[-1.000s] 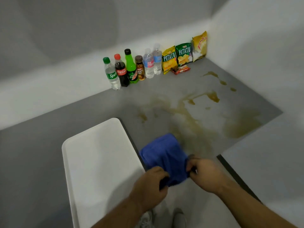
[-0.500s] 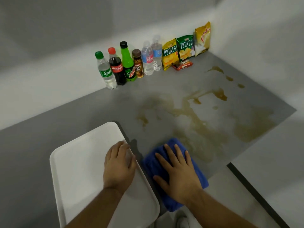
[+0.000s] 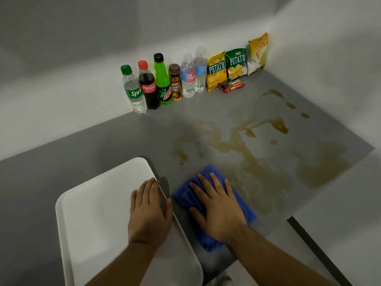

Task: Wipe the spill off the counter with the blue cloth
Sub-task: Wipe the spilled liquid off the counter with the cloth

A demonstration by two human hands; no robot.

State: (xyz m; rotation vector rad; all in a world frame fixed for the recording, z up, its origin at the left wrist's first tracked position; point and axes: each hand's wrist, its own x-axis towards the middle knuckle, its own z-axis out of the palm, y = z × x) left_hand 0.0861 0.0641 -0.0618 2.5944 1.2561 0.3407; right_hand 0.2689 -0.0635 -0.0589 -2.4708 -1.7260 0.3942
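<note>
The blue cloth point(image 3: 243, 203) lies flat on the grey counter point(image 3: 103, 145) near its front edge. My right hand point(image 3: 218, 207) presses on it palm down, fingers spread and pointing away from me. A brown spill point(image 3: 251, 157) spreads over the counter beyond and to the right of the cloth, with smeared patches toward the right edge and small drops near the back corner. My left hand point(image 3: 149, 211) rests flat on the right rim of a white tray point(image 3: 92, 213), holding nothing.
Several drink bottles point(image 3: 162, 81) stand in a row against the back wall, with three snack bags point(image 3: 237, 62) and a small red packet point(image 3: 232, 86) in the corner. White walls bound the counter at the back and right. The tray fills the front left.
One second ago both hands held the bunched cloth at the counter's front edge. The right hand then laid it flat and the left moved onto the tray. Little has shifted in the last half second.
</note>
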